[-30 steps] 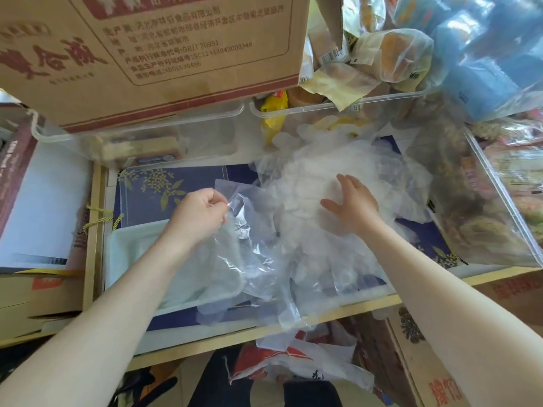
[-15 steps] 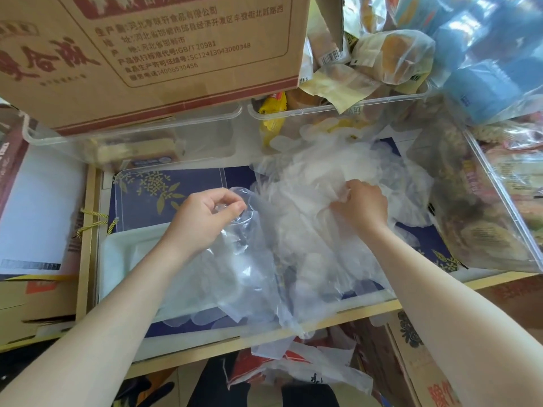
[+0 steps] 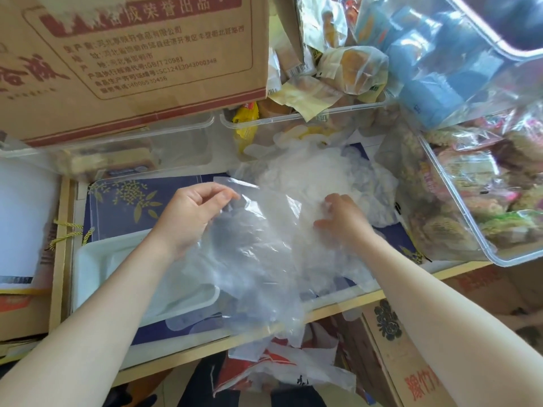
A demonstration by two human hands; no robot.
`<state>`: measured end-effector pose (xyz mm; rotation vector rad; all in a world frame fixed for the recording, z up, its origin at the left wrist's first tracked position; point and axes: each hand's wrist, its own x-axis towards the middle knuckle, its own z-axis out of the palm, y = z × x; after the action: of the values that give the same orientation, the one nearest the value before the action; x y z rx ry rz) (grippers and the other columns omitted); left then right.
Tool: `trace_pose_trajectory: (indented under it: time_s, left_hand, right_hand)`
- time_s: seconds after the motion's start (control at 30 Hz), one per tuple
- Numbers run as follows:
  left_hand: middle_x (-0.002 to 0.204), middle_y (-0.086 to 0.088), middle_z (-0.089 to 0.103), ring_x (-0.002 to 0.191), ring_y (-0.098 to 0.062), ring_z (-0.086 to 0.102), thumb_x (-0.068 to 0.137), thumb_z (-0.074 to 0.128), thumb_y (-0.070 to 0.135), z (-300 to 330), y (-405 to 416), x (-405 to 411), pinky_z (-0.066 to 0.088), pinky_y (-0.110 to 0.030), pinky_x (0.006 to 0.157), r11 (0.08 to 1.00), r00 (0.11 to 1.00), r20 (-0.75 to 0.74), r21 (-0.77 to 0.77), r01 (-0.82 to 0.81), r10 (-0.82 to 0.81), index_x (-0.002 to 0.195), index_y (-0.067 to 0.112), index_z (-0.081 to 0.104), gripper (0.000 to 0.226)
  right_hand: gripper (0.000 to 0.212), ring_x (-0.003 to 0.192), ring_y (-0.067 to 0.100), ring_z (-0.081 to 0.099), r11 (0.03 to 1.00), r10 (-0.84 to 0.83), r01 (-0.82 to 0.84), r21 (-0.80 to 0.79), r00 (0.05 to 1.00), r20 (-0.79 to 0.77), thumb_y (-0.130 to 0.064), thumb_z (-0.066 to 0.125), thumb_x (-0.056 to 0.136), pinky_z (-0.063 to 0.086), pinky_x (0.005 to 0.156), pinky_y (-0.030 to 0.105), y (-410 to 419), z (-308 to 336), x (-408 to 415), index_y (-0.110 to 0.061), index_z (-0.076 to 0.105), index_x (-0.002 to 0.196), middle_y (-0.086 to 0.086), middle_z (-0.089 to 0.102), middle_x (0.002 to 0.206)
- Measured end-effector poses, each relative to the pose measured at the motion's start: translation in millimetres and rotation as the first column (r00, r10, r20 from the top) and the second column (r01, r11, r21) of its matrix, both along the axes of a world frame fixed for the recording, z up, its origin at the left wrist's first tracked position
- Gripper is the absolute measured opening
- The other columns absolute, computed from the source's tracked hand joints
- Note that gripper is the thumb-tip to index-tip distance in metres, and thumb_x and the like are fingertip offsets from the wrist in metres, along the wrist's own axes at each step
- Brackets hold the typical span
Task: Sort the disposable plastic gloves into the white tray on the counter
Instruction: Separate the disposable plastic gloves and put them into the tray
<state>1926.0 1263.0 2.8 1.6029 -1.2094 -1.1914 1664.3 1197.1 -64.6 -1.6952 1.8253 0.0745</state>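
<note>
A person's left hand (image 3: 188, 212) pinches a clear, crinkled plastic glove (image 3: 252, 230) between curled fingers at centre, above the shallow white rectangular tray (image 3: 97, 259) at eight o'clock on the worktop; the right hand (image 3: 340, 218), fingers curled, grips the heaped translucent gloves (image 3: 311, 177) toward one o'clock.

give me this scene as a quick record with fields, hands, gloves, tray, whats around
left hand: left hand pinches the edge of a clear thin plastic glove, lifted above the tray
right hand: right hand grips into the heap of crumpled clear plastic gloves
tray: shallow white rectangular tray at the counter's near left, partly under the held glove
behind: brown printed cardboard box
right side: clear plastic bin of wrapped snacks
gloves in tray: cannot tell
</note>
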Motion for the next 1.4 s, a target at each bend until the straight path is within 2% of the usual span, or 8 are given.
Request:
trace_pose_trajectory:
  time_s: [0.17, 0.47, 0.67, 0.8, 0.97, 1.03, 1.23, 1.4]
  left_hand:
    - [0.064, 0.016, 0.065, 0.058, -0.002, 0.052, 0.092, 0.055, 0.019, -21.2, 1.0, 12.2, 0.040, -0.025, 0.062, 0.999, 0.949, 0.313, 0.019, 0.026, -0.030, 0.078, 0.037, 0.066, 0.025]
    - [0.066, 0.022, 0.068, 0.050, -0.001, 0.056, 0.095, 0.048, 0.015, 0.9, 0.5, 5.3, 0.046, -0.022, 0.061, 0.986, 0.971, 0.185, -0.084, -0.141, 0.154, 0.081, 0.033, 0.064, 0.028]
    - [0.069, 0.023, 0.069, 0.055, 0.001, 0.060, 0.096, 0.045, 0.013, 39.8, -1.0, -7.3, 0.045, -0.016, 0.057, 0.956, 0.970, 0.070, -0.203, -0.213, 0.231, 0.082, 0.031, 0.064, 0.030]
    - [0.072, 0.019, 0.071, 0.057, -0.003, 0.064, 0.096, 0.044, 0.014, 64.7, -2.3, -12.0, 0.048, -0.020, 0.057, 0.933, 0.963, 0.010, -0.249, -0.259, 0.270, 0.082, 0.033, 0.065, 0.031]
    - [0.082, 0.008, 0.071, 0.061, -0.005, 0.067, 0.099, 0.038, 0.016, 87.5, 2.6, -19.6, 0.048, -0.015, 0.056, 0.901, 0.940, -0.090, -0.268, -0.341, 0.329, 0.088, 0.029, 0.062, 0.029]
    - [0.087, 0.004, 0.071, 0.066, -0.006, 0.068, 0.101, 0.035, 0.018, 93.3, 6.4, -24.9, 0.050, -0.016, 0.059, 0.899, 0.932, -0.148, -0.250, -0.359, 0.331, 0.091, 0.029, 0.061, 0.030]
    - [0.101, -0.002, 0.069, 0.085, -0.012, 0.068, 0.101, 0.036, 0.022, 103.1, 18.3, -58.0, 0.050, -0.024, 0.068, 0.984, 0.942, -0.293, -0.029, -0.178, 0.162, 0.098, 0.028, 0.063, 0.028]
    - [0.113, 0.002, 0.069, 0.098, -0.013, 0.067, 0.100, 0.039, 0.028, 107.6, 25.4, -70.0, 0.047, -0.035, 0.081, 0.999, 0.933, -0.359, 0.049, 0.018, 0.001, 0.106, 0.035, 0.064, 0.027]
  right_hand:
    - [0.012, 0.073, 0.028, 0.056, 0.975, -0.184, 0.196, -0.104, 0.977, 0.109, -0.019, 0.058, 0.085, 0.041, 0.060, 0.031, 8.9, -8.8, -6.8, -0.009, 0.056, 0.079, 0.005, 0.056, 0.072]
    - [0.029, 0.070, 0.038, 0.054, 0.899, -0.138, 0.127, -0.419, 0.990, 0.003, -0.016, 0.043, 0.095, 0.037, 0.056, 0.034, 9.4, 42.8, -35.9, 0.001, 0.061, 0.079, 0.017, 0.062, 0.076]
    - [0.024, 0.074, 0.025, 0.052, 0.798, -0.142, 0.257, -0.545, 0.959, 0.244, -0.016, 0.048, 0.094, 0.038, 0.065, 0.034, 15.8, 99.0, -48.3, -0.003, 0.065, 0.084, 0.009, 0.063, 0.081]
    - [0.022, 0.058, 0.013, 0.047, 0.810, -0.184, 0.373, -0.451, 0.894, 0.409, -0.024, 0.057, 0.090, 0.038, 0.056, 0.025, 19.7, 139.9, -50.4, -0.011, 0.063, 0.074, -0.001, 0.056, 0.064]
    - [0.020, 0.051, 0.013, 0.050, 0.813, -0.378, 0.582, 0.012, 0.513, 0.771, -0.020, 0.055, 0.093, 0.044, 0.049, 0.020, 31.2, 172.7, -48.6, -0.015, 0.061, 0.075, -0.002, 0.058, 0.058]
    - [0.020, 0.054, 0.015, 0.055, 0.821, -0.369, 0.568, 0.057, 0.451, 0.812, -0.019, 0.053, 0.094, 0.050, 0.051, 0.024, 38.4, 186.1, -40.3, -0.013, 0.059, 0.076, 0.004, 0.056, 0.067]
    - [0.029, 0.042, 0.017, 0.060, 0.920, -0.253, 0.392, 0.004, 0.586, 0.770, -0.015, 0.045, 0.094, 0.049, 0.045, 0.023, 59.6, 206.7, 14.1, -0.010, 0.052, 0.067, 0.004, 0.060, 0.050]
    - [0.034, 0.045, 0.022, 0.060, 0.933, -0.254, 0.359, -0.027, 0.710, 0.656, -0.014, 0.033, 0.093, 0.048, 0.046, 0.022, 62.4, 204.6, 36.8, -0.005, 0.054, 0.068, 0.015, 0.067, 0.062]
